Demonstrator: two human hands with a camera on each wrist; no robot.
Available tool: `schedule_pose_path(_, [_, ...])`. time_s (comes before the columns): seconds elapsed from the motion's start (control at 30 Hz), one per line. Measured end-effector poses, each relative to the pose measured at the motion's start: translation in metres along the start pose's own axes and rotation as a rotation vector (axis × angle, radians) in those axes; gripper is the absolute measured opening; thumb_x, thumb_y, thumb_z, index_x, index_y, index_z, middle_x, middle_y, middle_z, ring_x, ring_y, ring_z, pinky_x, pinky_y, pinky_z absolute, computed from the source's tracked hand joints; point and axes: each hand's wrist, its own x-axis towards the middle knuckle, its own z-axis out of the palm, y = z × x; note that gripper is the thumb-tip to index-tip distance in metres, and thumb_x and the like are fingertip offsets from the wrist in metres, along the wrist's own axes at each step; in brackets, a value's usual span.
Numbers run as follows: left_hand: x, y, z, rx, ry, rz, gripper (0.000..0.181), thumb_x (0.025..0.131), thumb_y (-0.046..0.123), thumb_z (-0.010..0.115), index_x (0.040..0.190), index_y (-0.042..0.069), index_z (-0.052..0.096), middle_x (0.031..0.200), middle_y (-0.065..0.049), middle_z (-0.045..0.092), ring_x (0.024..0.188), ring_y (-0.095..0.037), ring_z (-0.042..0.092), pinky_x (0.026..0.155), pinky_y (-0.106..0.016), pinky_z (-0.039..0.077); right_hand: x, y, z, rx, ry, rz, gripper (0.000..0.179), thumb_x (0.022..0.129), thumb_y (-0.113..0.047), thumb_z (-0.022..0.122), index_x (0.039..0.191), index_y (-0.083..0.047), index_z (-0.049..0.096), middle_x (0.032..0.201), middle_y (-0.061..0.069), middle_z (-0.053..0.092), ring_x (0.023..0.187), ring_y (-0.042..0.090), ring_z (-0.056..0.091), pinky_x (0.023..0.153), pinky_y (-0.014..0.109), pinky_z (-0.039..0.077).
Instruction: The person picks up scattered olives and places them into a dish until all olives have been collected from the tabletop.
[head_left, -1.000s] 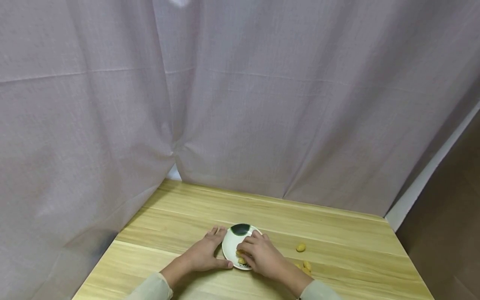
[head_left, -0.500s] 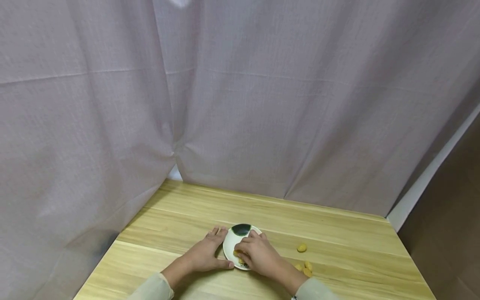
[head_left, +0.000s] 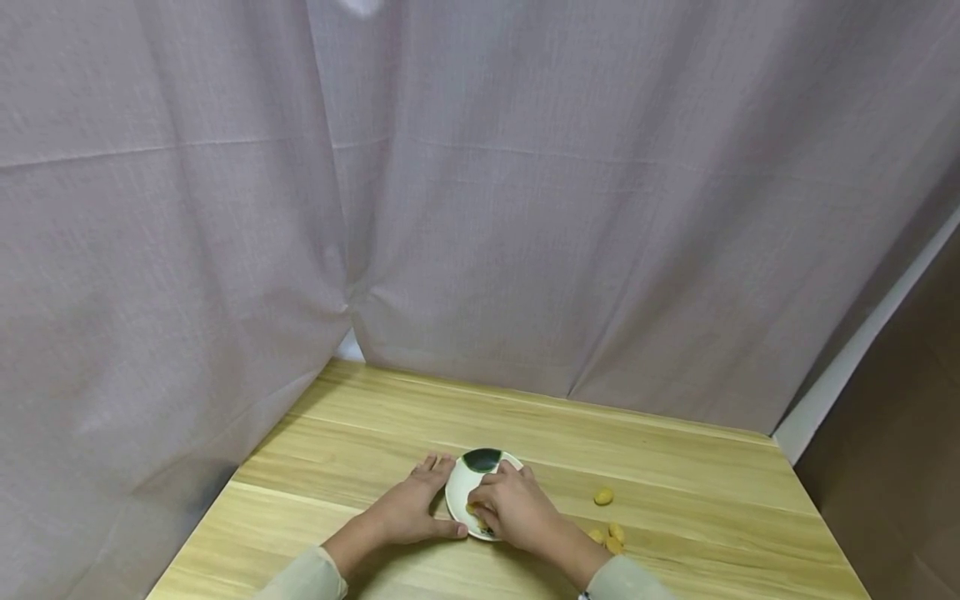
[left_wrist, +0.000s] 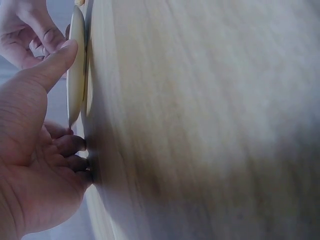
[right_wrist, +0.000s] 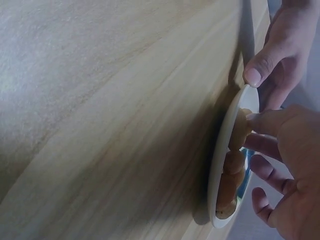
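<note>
A small white plate (head_left: 459, 493) with a dark green patch at its far edge sits near the table's front. My left hand (head_left: 408, 508) holds its left side, thumb on the near rim and fingertips at the far-left rim. Over the plate, my right hand (head_left: 517, 510) pinches a small oval yellow-brown piece (right_wrist: 239, 131), potato-like in shape, between thumb and forefinger. Several similar pieces (right_wrist: 227, 187) lie on the plate in a row, mostly hidden by that hand in the head view. The other right-hand fingers stay loosely bent past the rim.
To the right of the plate one loose yellow piece (head_left: 603, 497) lies on the wooden table (head_left: 360, 433). Several more pieces (head_left: 615, 533) cluster nearer, beside the right forearm. Grey curtains (head_left: 480, 208) hang behind and to the left; a brown panel (head_left: 892, 417) stands at the right.
My right hand has shifted slightly left over the plate along with the pinched piece. The left hand keeps its hold on the rim, and the loose pieces lie as before.
</note>
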Motion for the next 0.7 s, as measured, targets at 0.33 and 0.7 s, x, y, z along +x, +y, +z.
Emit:
schedule_pose_path(0.33, [-0.001, 0.001, -0.001, -0.022, -0.006, 0.000, 0.121, 0.091, 0.068, 0.081, 0.176, 0.004, 0.023, 0.184, -0.022, 0.020, 0.171, -0.050, 0.014, 0.133, -0.075, 0.026, -0.012, 0.005, -0.006, 0.006, 0.048, 0.016, 0.019, 0.098, -0.024, 0.084, 0.117, -0.019, 0.084, 0.116, -0.004, 0.081, 0.099, 0.012, 0.058, 0.082, 0.038, 0.052])
schedule_pose_path(0.7, [-0.002, 0.003, -0.002, -0.001, 0.010, -0.002, 0.122, 0.090, 0.068, 0.083, 0.174, 0.002, 0.026, 0.182, -0.023, 0.024, 0.171, -0.048, 0.016, 0.135, -0.071, 0.025, -0.032, 0.021, -0.013, 0.039, 0.125, 0.116, 0.027, 0.094, -0.026, 0.087, 0.120, -0.018, 0.081, 0.116, -0.007, 0.077, 0.102, 0.011, 0.058, 0.088, 0.041, 0.052])
